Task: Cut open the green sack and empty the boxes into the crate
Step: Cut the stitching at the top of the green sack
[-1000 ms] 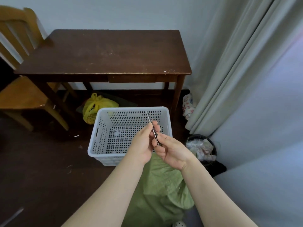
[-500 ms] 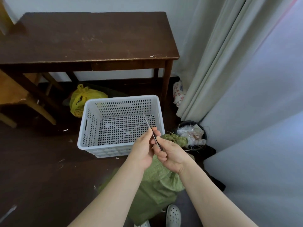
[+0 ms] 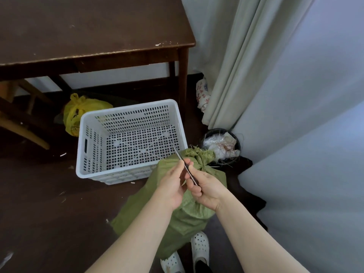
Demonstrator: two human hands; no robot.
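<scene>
A green woven sack (image 3: 189, 209) stands on the dark floor below my hands, its neck (image 3: 201, 156) tied in a bunch. Just beyond it sits a white perforated crate (image 3: 82, 146) with nothing in it. Both hands hold a thin knife (image 3: 182, 160) above the sack. My right hand (image 3: 204, 188) grips the dark handle, and my left hand (image 3: 173, 186) pinches the blade near it. The blade tip points up and left, over the crate's near right corner. No boxes are visible.
A dark wooden table (image 3: 98, 36) stands behind the crate, with a yellow bag (image 3: 78, 113) under it. A black bin (image 3: 222, 144) of scraps sits right of the sack, beside a grey curtain (image 3: 246, 66). My white clogs (image 3: 200, 247) are next to the sack's base.
The camera has tilted down and nearer, so the sack's tied neck and my clogs have come into view. Both hands keep the same hold on the knife.
</scene>
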